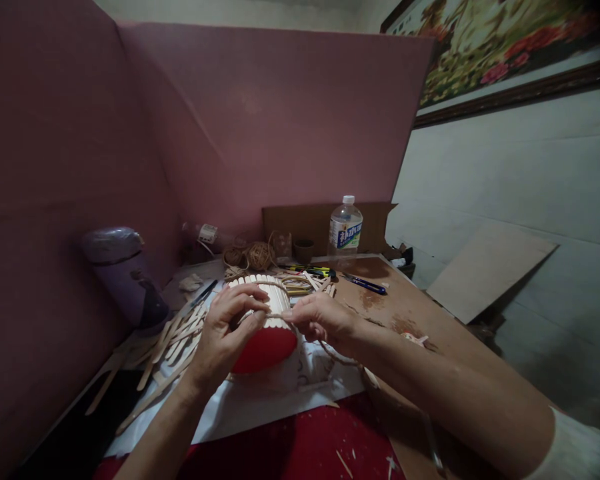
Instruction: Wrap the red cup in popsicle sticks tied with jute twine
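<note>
A drum-shaped piece [276,301] covered with pale craft sticks lies on its side, its red round end [265,350] facing me. Brown twine [274,316] runs across the sticks near that end, and another strand circles the far part. My left hand [231,325] curls over the left side, thumb and fingertips closed together at the twine. To the right, my right hand [323,319] pinches the same twine between thumb and forefinger. From below this hand a loose length of twine [337,360] trails to the right over the table.
Loose craft sticks [176,340] lie at left beside a purple cylindrical container [125,277]. Behind are twine balls [259,255], a small pot [304,250] and a plastic bottle [347,227]. A blue utility knife [365,285] rests on the brown board [410,307]. Red cloth [300,447] covers the front.
</note>
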Demonstrator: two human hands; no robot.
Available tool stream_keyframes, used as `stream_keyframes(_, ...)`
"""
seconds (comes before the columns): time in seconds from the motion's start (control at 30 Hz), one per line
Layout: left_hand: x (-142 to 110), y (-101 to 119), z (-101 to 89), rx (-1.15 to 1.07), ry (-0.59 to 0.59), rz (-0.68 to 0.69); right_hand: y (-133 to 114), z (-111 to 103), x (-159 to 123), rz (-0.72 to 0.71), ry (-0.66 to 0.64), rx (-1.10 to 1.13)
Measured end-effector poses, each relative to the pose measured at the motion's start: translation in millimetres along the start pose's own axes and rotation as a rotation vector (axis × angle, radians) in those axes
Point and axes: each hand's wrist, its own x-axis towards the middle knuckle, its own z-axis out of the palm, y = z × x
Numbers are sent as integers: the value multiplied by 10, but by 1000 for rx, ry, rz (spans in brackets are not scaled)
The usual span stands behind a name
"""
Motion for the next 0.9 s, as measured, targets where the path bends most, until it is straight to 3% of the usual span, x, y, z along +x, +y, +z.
stream_keyframes(0.27, -14, 60, -17, -119, 8, -82, 2, 23, -56, 2, 28, 23)
stream_keyframes(0.4, 1, 55, -31, -347, 190, -221, 47, 49, -80, 0, 51, 15)
stream_keyframes(0.5, 49, 2, -70, -239, 318, -274, 96, 88, -81, -6, 72, 3)
stream_keyframes(0.57, 81, -39, -106, -220, 310, -361, 128, 129, -84, -22, 83, -9)
stream_keyframes(0.7, 102, -73, -150, -427, 202, -561, 174, 222, -81, -71, 101, -27)
stream_keyframes(0.9, 50, -169, -10, -517, 206, -532, 70, 190, 14, -169, 122, -59)
